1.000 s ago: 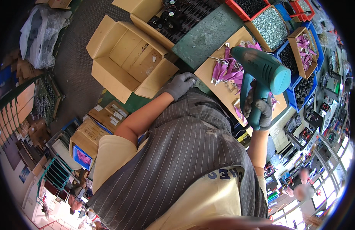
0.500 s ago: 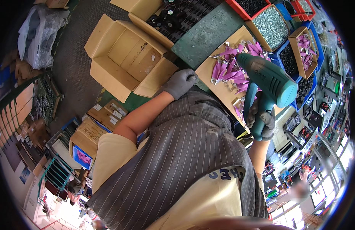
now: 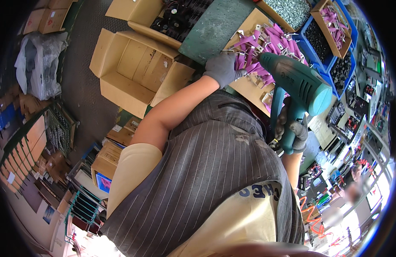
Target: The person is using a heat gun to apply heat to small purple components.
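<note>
My right hand [image 3: 295, 135], in a dark grey glove, is wrapped round the handle of a teal heat gun [image 3: 298, 83]. The gun's dark nozzle points left, over a pile of purple-sleeved metal pieces [image 3: 272, 43]. These lie heaped on a cardboard sheet [image 3: 249, 88]. At the pile's left edge is my left hand [image 3: 223, 69], in a grey glove, its thumb apart from the fingers and purple pieces close to the gap. Its fingertips are partly hidden, and no piece is seen lifted.
An open cardboard box [image 3: 129, 70] stands left of my left forearm. Beyond it, another carton [image 3: 142, 28] holds black parts. Blue bins [image 3: 320, 60] of black pieces and a small box [image 3: 330, 25] of purple pieces stand at the right. A bin of silvery pieces [image 3: 287, 10] is behind the pile.
My left hand has moved right, from beside the open box to the pile's edge, its fingers less curled. The heat gun stays in my right hand. The whole view has shifted a little.
</note>
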The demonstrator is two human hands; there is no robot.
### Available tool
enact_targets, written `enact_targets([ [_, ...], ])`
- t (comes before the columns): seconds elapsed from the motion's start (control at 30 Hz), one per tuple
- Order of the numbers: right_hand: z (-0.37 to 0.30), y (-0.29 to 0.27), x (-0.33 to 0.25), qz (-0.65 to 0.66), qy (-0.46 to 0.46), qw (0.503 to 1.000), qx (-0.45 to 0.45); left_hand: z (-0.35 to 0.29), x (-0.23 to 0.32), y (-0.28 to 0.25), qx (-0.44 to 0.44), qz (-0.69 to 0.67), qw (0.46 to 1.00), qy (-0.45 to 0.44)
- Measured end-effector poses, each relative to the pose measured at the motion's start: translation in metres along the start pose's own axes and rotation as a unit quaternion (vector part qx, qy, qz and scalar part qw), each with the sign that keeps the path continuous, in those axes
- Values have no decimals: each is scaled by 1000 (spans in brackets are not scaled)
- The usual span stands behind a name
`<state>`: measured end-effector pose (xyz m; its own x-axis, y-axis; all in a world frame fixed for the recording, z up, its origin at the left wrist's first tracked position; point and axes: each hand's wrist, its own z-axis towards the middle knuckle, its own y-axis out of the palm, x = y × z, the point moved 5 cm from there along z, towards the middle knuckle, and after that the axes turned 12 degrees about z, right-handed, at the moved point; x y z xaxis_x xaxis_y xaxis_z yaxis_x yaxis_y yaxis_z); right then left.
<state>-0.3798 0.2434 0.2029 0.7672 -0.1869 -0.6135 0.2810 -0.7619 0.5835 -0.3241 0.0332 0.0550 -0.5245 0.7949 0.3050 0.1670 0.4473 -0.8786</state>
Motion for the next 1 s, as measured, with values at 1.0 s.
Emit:
enact_targets([
  [1.0,41,9,17,0,24,997,-73,20,-92,-30,150,-71,983,-76],
])
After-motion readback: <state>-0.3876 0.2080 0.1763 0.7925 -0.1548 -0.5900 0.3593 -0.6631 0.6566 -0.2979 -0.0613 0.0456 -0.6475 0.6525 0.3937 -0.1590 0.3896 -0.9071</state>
